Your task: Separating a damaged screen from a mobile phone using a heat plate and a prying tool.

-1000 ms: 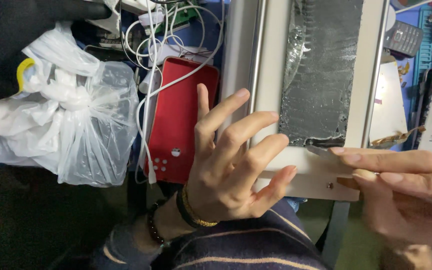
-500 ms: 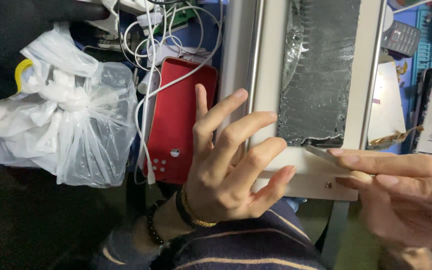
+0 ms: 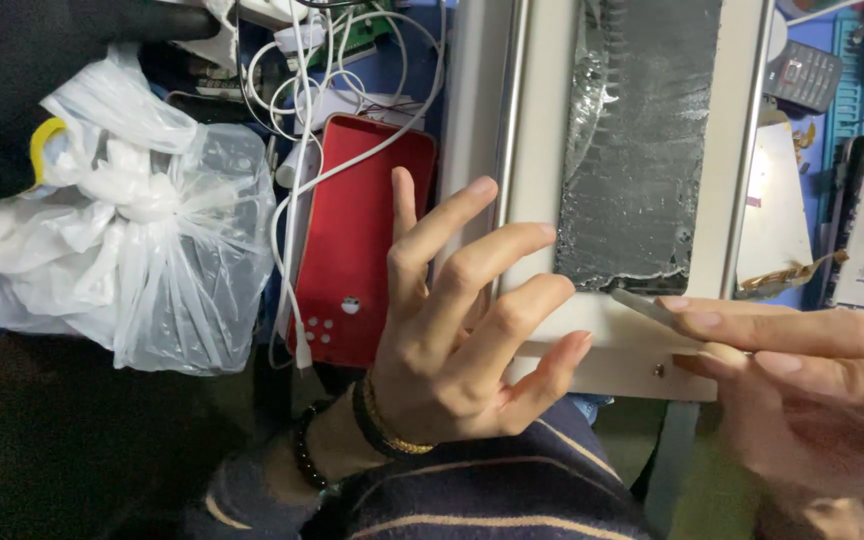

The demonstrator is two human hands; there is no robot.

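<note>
White device frame (image 3: 642,345), centre, its cracked dark panel (image 3: 642,150) just above the lower edge. Your left hand (image 3: 452,330) lies spread and unclenched on the frame; your right hand (image 3: 802,390) pinches a thin pry blade (image 3: 642,305) at the panel's broken edge. Keep the blade flat. Red case (image 3: 357,240) lies left of the frame.

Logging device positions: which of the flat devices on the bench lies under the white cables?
The red device, left of the left hand; white cables cross it. The white-framed panel being held has none over it.
</note>
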